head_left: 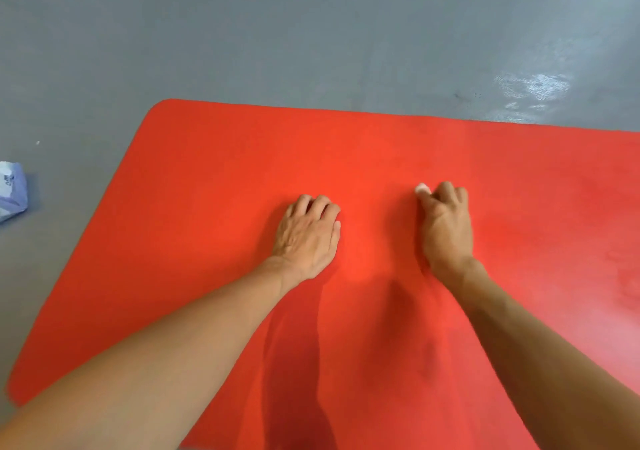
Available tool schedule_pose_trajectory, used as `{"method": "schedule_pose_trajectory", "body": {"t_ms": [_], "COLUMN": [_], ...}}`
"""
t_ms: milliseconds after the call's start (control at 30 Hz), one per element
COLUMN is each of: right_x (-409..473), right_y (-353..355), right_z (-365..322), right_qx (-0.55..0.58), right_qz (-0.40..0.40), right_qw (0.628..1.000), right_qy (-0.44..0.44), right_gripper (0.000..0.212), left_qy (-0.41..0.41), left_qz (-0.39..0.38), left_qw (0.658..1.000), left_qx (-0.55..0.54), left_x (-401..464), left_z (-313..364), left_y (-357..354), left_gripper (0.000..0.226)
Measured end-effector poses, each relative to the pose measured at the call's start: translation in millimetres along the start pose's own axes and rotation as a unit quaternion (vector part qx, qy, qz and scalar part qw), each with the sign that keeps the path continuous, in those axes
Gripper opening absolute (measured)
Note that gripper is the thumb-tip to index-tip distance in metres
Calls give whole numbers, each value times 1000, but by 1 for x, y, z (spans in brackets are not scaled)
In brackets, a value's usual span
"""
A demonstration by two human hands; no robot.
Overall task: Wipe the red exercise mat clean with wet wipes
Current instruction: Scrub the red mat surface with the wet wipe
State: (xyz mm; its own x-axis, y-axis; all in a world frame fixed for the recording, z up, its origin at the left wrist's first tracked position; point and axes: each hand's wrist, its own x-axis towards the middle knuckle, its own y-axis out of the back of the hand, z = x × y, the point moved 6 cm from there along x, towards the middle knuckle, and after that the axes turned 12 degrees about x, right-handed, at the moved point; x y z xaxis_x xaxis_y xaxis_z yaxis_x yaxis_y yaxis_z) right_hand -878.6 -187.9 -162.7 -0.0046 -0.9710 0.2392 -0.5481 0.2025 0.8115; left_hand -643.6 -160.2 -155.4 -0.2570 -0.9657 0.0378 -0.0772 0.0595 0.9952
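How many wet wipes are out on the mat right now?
1 that shows: a small white wet wipe peeks from the curled fingers of the right hand on the red foam exercise mat. More may be hidden under either hand.

wipes packet [12, 191], print too blurred to read

Both hands [377, 231] rest on the mat [207, 172] (wipe pack [12, 191] lies left, on the floor [242, 33]).
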Motion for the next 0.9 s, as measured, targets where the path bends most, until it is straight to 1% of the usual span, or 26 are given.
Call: {"method": "schedule_pose_trajectory", "body": {"t_ms": [33,67,100,133,200,267,300,333,400,433,467,500,533,600,633,667,700,733,767,833,867,900], "right_x": [0,-6,-14,-22,-36,-29,-19,-7,18,25,28,28,24,9,4,10,21,34,49,73,76,73], "right_y": [3,1,-5,-15,-29,-24,-19,-10,4,3,-3,-13,-24,-42,-45,-40,-31,-22,-11,9,8,1], "right_z": [3,-7,-26,-46,-74,-61,-43,-22,16,21,12,-7,-31,-76,-84,-80,-64,-42,-14,33,38,28], "right_qx": [-5,-14,-3,14,39,30,19,5,2,10,17,27,35,71,83,88,75,52,26,-1,4,13], "right_qz": [29,51,56,47,3,-34,-35,-18,65,99,120,120,100,11,-34,-60,-59,-36,5,91,114,118], "right_qw": [998,994,994,995,999,996,996,999,992,980,973,974,982,997,996,991,990,994,999,992,983,979], "right_qy": [-62,-92,-98,-85,3,81,74,30,-107,-171,-198,-192,-157,-33,30,78,102,91,47,-92,-145,-165], "right_gripper": [34,38,40,41,44,44,44,44,41,40,41,43,43,38,37,37,35,31,27,28,31,33], "left_qy": [0,1,2,3,7,13,11,11,13,13,14,16,14,10,12,14,16,17,18,21,24,27], "left_qz": [10,17,22,25,13,19,25,24,26,25,23,23,26,24,24,27,29,29,28,27,26,24], "left_qw": [1000,1000,1000,1000,1000,1000,1000,1000,1000,1000,1000,1000,1000,1000,1000,999,999,999,999,999,999,999], "left_qx": [0,-1,-7,-11,-12,-13,-13,-11,-4,-5,-7,-10,-11,-13,-13,-14,-13,-11,-10,-7,-7,-8], "left_x": [8,17,28,37,47,50,49,48,49,51,51,50,50,50,50,50,50,50,51,51,51,50], "left_z": [2,4,8,12,18,20,19,19,19,19,19,19,19,18,18,18,18,19,19,20,20,19], "left_y": [1,0,-1,-5,-13,-18,-18,-18,-19,-20,-21,-21,-22,-23,-23,-23,-23,-22,-21,-21,-21,-22], "left_gripper": [50,50,52,56,60,59,59,58,58,58,58,57,57,57,57,56,56,56,57,57,57,58]}}
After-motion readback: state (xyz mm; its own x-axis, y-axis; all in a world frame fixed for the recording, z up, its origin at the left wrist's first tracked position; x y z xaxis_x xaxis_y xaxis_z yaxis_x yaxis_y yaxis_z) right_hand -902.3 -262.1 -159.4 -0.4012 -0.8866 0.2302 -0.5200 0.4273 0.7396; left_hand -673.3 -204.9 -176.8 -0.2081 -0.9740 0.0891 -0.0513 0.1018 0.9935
